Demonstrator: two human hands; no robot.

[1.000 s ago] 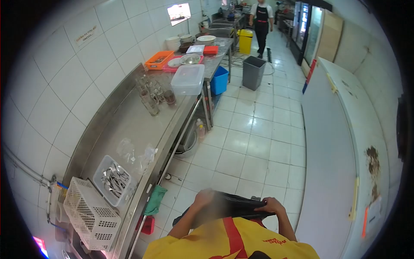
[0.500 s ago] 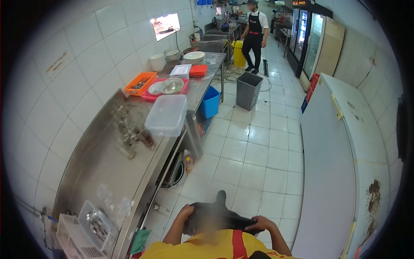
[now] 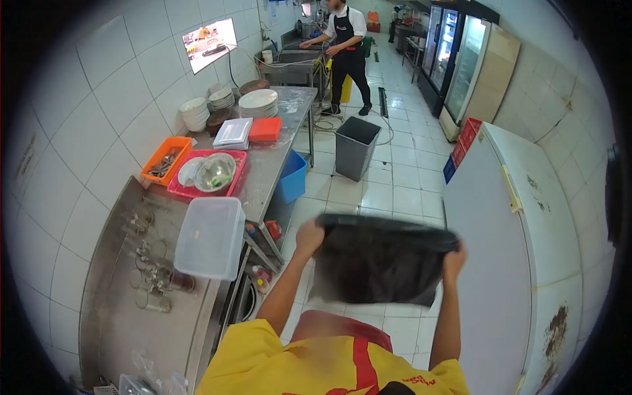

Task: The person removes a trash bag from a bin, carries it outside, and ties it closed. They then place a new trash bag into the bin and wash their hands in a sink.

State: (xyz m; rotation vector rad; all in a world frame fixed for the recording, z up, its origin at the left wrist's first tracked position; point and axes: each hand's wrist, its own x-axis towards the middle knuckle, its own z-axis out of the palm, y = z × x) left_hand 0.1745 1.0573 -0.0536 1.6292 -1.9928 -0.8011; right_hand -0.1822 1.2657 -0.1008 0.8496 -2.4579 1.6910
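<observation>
A black plastic bag (image 3: 378, 263) is stretched out in front of me at chest height, slightly blurred, its lower edge hanging over the tiled floor. My left hand (image 3: 309, 238) grips its upper left corner, and my right hand (image 3: 454, 258) grips the upper right one. Beyond the bag, a grey bin (image 3: 356, 150) stands upright on the floor, apart from both hands. To the left of my left hand, a clear plastic container (image 3: 209, 238) sits at the edge of the steel counter.
Glasses (image 3: 153, 299) stand on the steel counter (image 3: 131, 349) at left. Behind are a pink tray (image 3: 238, 172), an orange basket (image 3: 160, 158), stacked plates (image 3: 258, 102) and a blue bin (image 3: 291, 178). A white freezer (image 3: 490, 217) flanks the right side. A co-worker (image 3: 349, 52) stands by the sinks.
Both my hands have risen and moved forward, lifting the bag from near my waist and spreading it. The co-worker has moved to the sinks, with arms reaching out. My view has shifted.
</observation>
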